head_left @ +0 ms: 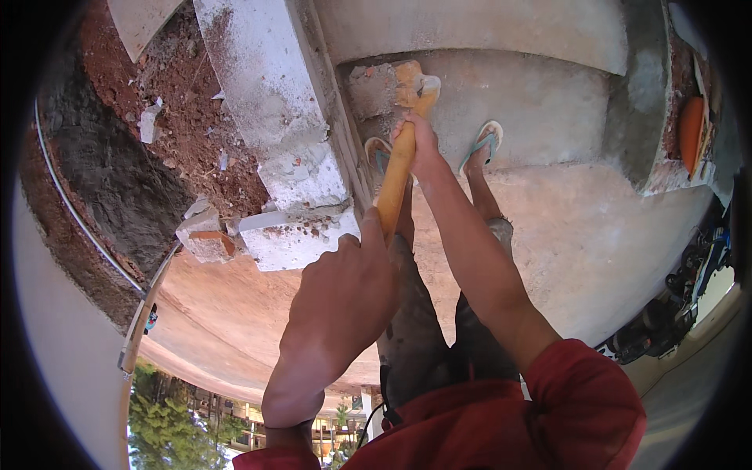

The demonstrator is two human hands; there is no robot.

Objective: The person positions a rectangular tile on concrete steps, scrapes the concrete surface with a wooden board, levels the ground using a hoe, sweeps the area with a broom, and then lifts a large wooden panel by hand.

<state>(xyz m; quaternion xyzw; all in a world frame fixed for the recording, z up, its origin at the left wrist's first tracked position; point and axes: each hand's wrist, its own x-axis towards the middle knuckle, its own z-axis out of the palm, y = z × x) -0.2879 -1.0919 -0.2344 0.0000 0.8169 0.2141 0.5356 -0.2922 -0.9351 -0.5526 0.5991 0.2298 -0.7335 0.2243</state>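
Note:
Both my hands grip a long yellow-handled tool (pixel 392 184), angled upward from near my body. My left hand (pixel 352 278) is closed around the lower part of the handle, and my right hand (pixel 417 141) is closed higher up, close to the head. The pale, dusty tool head (pixel 427 86) is at a broken grey concrete lump (pixel 370 90) on the step; whether they touch, I cannot tell. My sandalled feet (pixel 482 141) stand either side of the handle. Left of the tool is a white, chipped masonry edge (pixel 266 94).
Red soil and rubble (pixel 180 86) lie at the left, with a broken brick chunk (pixel 207 239). A concrete ledge (pixel 638 102) with an orange object (pixel 691 133) is at the right. Dark motorbikes (pixel 674 305) stand at the far right; trees (pixel 168 415) show low at left.

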